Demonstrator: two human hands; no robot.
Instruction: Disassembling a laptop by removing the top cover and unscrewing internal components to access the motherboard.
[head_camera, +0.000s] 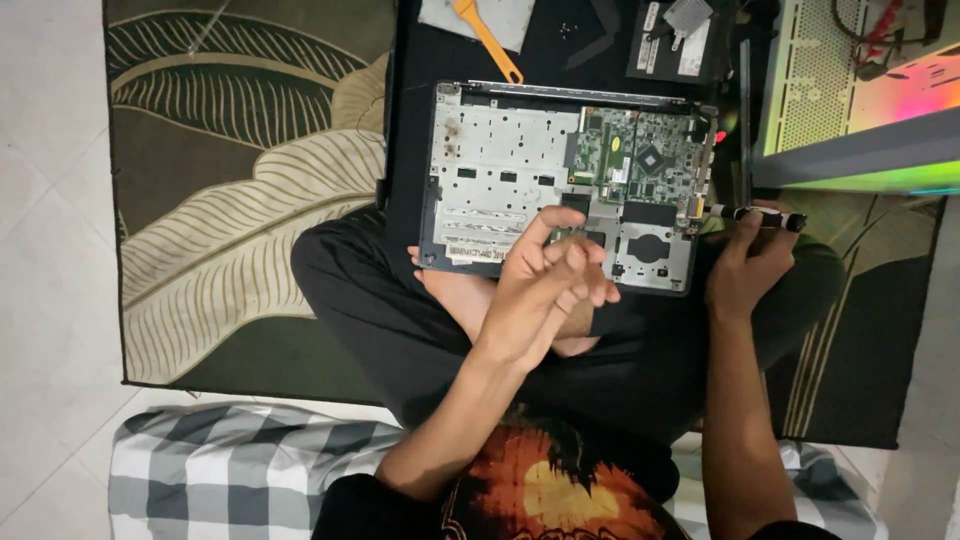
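Head view, looking straight down: opened laptop chassis (560, 180) resting across the crossed legs in black trousers (400, 330) of a seated person, keyboard deck removed, silver metal frame bare on the left half and green circuit board (640, 160) exposed on the right. Left hand (545, 290) raised just above the chassis's near edge, fingers (575, 265) loosely extended and held together, palm turned sideways, holding nothing; whether the fingertips touch the frame cannot be told. Right hand (745, 265) at the chassis's right near corner, curled closed around a slim black-and-silver screwdriver (760, 215), tool lying roughly level with its tip pointing toward the chassis's side edge. Bare foot (455, 295) tucked beneath the laptop. Beyond the chassis, on a black mat (410, 60): orange plastic pry tool (487, 38) lying across a pale cloth (505, 20), and a flat black drive (665, 45) with a white label. To the right, white perforated computer case (820, 70) glowing with coloured light. Underneath all, dark rug (240, 180) patterned with large pale leaves on a light tiled floor (50, 250). Near the bottom edge, grey-and-white checked cushion (220, 470) behind the person's orange-printed black shirt (540, 490).
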